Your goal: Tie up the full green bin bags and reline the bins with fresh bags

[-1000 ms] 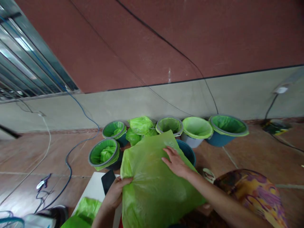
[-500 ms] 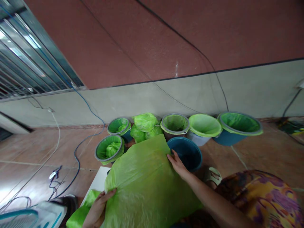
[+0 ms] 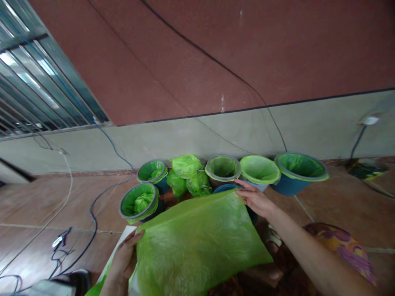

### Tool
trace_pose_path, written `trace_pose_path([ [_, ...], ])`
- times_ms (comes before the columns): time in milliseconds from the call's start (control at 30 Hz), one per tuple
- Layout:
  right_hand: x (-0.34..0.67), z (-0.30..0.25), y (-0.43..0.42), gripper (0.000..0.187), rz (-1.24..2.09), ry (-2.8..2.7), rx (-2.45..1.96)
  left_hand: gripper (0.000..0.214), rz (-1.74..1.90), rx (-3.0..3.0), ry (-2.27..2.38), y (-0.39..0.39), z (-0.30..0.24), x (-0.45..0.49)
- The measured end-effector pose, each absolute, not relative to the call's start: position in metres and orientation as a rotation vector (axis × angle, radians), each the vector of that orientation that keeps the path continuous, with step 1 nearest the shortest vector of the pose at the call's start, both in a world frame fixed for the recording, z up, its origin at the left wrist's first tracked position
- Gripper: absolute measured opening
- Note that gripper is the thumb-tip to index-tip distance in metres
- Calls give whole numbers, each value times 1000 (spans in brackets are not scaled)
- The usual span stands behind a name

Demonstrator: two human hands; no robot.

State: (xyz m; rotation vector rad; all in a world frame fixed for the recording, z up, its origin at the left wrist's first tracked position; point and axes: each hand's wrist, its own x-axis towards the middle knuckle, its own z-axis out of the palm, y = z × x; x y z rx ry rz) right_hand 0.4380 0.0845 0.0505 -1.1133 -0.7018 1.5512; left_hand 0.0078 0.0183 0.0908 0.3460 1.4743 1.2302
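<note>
A green plastic bag (image 3: pixel 197 242) is spread flat in front of me, held between both hands. My left hand (image 3: pixel 128 246) pinches its left edge near the upper corner. At the upper right corner, my right hand (image 3: pixel 254 198) grips the bag with thumb and fingers, the index finger stretched out. Just behind the bag stands a blue bucket (image 3: pixel 226 188), mostly hidden by it; only its rim and a bit of its side show. Under my left arm lies more green plastic, partly out of view, by a white surface (image 3: pixel 123 236).
Along the wall stand several bag-lined buckets, among them a white one (image 3: pixel 260 170) and a blue one (image 3: pixel 300 174). Tied green bags (image 3: pixel 187 166) are heaped between them. Two lined buckets, one in front (image 3: pixel 138 203), stand left. A blue cable (image 3: pixel 95 205) crosses the floor.
My right hand has moved up and to the right with the bag's corner, stretching its upper edge. The bag now covers most of the blue bucket. My left hand has shifted slightly up and left.
</note>
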Motion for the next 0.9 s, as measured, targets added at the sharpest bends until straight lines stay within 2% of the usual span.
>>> trace_pose_path([
  [133, 467, 106, 85, 55, 1433, -909, -1056, 71, 1396, 585, 1400, 42, 119, 17],
  [233, 485, 135, 82, 60, 1331, -1085, -1090, 92, 1330, 876, 1307, 55, 144, 23],
  [300, 493, 146, 80, 64, 1226, -1212, -1167, 97, 1245, 1069, 1330, 62, 157, 27],
  [400, 501, 151, 78, 48, 890, -1458, -1374, 81, 1157, 1400, 1537, 72, 170, 33],
  [500, 502, 150, 73, 24, 357, -1697, -1557, 44, 1143, 1773, 1842, 78, 176, 39],
  [600, 503, 148, 64, 22, 68, -1749, -1592, 20, 1225, 2033, 1964, 80, 177, 41],
  [733, 506, 149, 52, 17, 107, -1621, -1431, 11, 1470, 1973, 1769, 78, 176, 38],
  [900, 495, 149, 42, 20, 381, -1370, -1236, 24, 1599, 1527, 1360, 69, 171, 47],
])
